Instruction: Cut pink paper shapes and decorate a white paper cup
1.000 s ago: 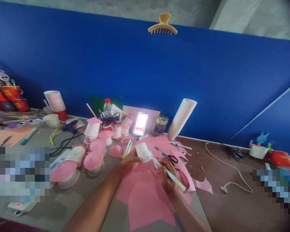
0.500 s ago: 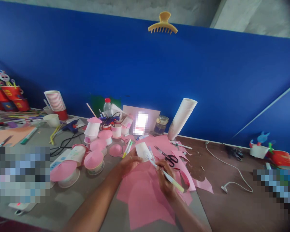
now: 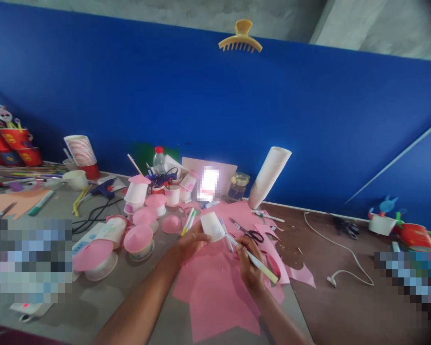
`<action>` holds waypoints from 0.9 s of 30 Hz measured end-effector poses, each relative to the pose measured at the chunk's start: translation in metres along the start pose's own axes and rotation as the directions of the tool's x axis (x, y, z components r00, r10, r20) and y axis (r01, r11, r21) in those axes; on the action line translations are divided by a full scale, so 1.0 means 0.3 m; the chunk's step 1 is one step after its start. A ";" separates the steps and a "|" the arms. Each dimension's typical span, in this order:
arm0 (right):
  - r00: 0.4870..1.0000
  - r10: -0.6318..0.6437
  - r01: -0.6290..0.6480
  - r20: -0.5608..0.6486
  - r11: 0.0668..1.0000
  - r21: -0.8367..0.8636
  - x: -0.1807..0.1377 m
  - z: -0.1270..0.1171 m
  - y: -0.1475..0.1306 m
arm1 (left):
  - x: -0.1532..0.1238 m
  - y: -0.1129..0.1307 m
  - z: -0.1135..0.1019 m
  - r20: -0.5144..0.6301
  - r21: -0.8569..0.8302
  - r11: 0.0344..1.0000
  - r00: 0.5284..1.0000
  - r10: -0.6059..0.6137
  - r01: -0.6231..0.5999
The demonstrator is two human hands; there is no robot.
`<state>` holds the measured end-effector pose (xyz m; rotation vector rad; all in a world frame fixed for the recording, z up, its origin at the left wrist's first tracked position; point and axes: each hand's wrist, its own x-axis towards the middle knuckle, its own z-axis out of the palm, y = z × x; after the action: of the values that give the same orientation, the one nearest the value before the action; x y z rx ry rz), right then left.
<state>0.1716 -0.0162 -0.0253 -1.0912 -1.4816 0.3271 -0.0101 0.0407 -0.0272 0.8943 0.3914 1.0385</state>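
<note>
My left hand is closed round a white paper cup, holding it on its side just above the pink paper sheets. My right hand pinches a marker pen with a pale green end, its tip pointing toward the cup's lower rim. Another pen lies on the paper between the hands. Black-handled scissors rest just beyond my right hand.
Pink-topped cups crowd the left middle. A tall leaning stack of white cups, a glass jar and a water bottle stand at the back. A glue gun, cables and a white cord lie around. Red cups stand far left.
My right hand with the pen has shifted slightly back to the right from the cup; the left hand keeps the cup almost still.
</note>
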 end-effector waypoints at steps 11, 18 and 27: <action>0.999 0.012 -0.011 0.046 1.000 -0.009 -0.006 0.005 0.016 | -0.004 0.002 0.007 -0.025 0.007 1.000 1.000 -0.001 0.001; 0.998 0.015 -0.016 0.068 1.000 0.024 -0.008 0.007 0.005 | -0.002 0.000 0.000 -0.023 0.020 1.000 1.000 -0.007 0.007; 0.991 -0.008 -0.003 0.131 0.996 0.084 -0.018 0.006 -0.013 | -0.014 0.026 0.032 -0.007 0.038 0.999 1.000 -0.011 0.012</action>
<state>0.1677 -0.0215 -0.0262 -1.0167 -1.5710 0.4623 -0.0104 0.0343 -0.0158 0.9217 0.4225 1.0266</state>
